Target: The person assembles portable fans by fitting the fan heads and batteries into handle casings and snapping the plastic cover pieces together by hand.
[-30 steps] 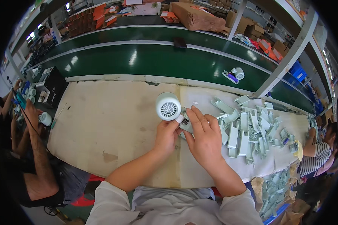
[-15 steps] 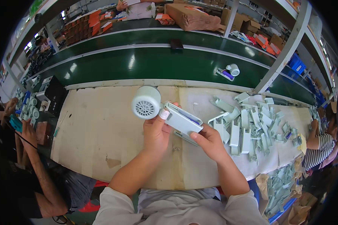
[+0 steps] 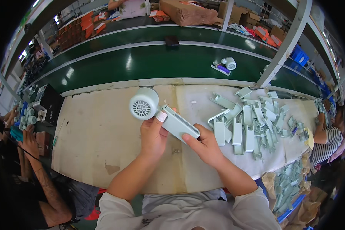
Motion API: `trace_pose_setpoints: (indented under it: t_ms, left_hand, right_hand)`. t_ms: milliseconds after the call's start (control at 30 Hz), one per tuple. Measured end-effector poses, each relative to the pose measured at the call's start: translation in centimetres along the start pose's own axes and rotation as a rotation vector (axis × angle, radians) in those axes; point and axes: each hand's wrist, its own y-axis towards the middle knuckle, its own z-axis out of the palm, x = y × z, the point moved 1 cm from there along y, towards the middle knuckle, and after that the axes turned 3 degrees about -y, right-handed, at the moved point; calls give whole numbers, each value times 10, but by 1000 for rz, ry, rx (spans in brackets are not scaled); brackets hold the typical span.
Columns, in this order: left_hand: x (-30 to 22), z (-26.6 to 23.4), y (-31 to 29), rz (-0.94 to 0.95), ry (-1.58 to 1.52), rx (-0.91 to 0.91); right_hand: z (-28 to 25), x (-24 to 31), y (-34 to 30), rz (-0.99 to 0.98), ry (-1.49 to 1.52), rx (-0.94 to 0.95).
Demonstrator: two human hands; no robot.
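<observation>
Counts: 1 pale-green dryer-type unit (image 3: 161,113) in hand, round grille head + flat handle. 2 hands on it, left hand (image 3: 152,136) & right hand (image 3: 205,145). Pile of pale-green handle shells (image 3: 249,122) on the bench (image 3: 96,134), approx 20+, overlapping so can't get exact no. 1 more unit w/ white round head (image 3: 229,63) on the green conveyor (image 3: 142,61), plus 1 dark small block (image 3: 172,40) further up. 2 conveyor lanes visible. 1 big cardboard box (image 3: 188,11) behind. 2 other ppl at frame edges: 1 left (image 3: 30,153), 1 right in striped shirt (image 3: 327,138).
</observation>
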Motion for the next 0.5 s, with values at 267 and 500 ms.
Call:
trace_pose_setpoints:
  t_ms: [267,500]
  left_hand:
    - [12,-6,3,-76,-50,6]
    - [22,5,-1,-115,10,-39]
  right_hand:
    - [-2,-11,2,-65,-45,-136]
    - [-19,-21,-1,-49,-103,-74]
